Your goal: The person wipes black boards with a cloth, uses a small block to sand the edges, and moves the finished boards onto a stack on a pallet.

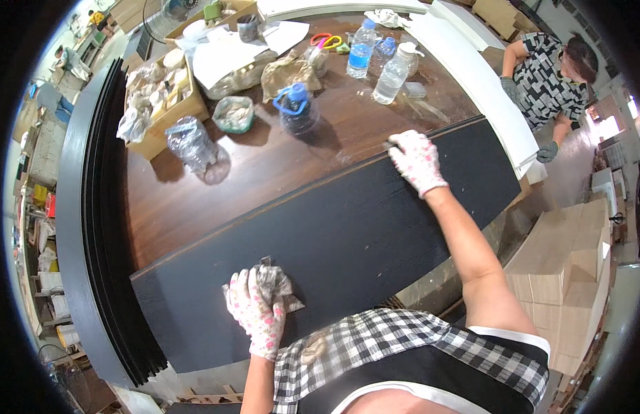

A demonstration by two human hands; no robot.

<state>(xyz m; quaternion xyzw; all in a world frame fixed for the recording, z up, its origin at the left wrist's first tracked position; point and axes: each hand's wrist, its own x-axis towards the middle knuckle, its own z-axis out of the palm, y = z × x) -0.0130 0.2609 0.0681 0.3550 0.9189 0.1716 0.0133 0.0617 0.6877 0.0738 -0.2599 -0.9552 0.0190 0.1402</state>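
Clearly, the fingers of the gloved left hand [254, 312] lie close together and bend over a crumpled grey cloth [278, 284], which bunches out on the thumb side, toward the person's right. Beneath it is the long black panel [334, 231], and the cloth sits on its left part, nearer the close edge than the far one. The gloved right hand [418, 163] is up at the far edge, well toward the right end; its fingers are bent and side by side, though from above I cannot tell whether they grip that edge or merely rest on it. The panel's long axis slants from lower left to upper right, so the two hands stand apart diagonally across it, with a broad stretch of black face between them. That stretch opens to the right of the cloth, and the left hand is the nearer one to the panel's left end.

Past the far edge spreads the brown wood-grain tabletop [196, 200]. On it, a clear plastic container [191, 143], a green bowl [234, 114] and a dark jug with a blue cap [297, 114] stand across from the left half, while a white-capped clear bottle [394, 76] is nearer the right hand. Outward to the left stands a row of black boards [92, 221]; at far right is a co-worker [556, 79] in a patterned top.
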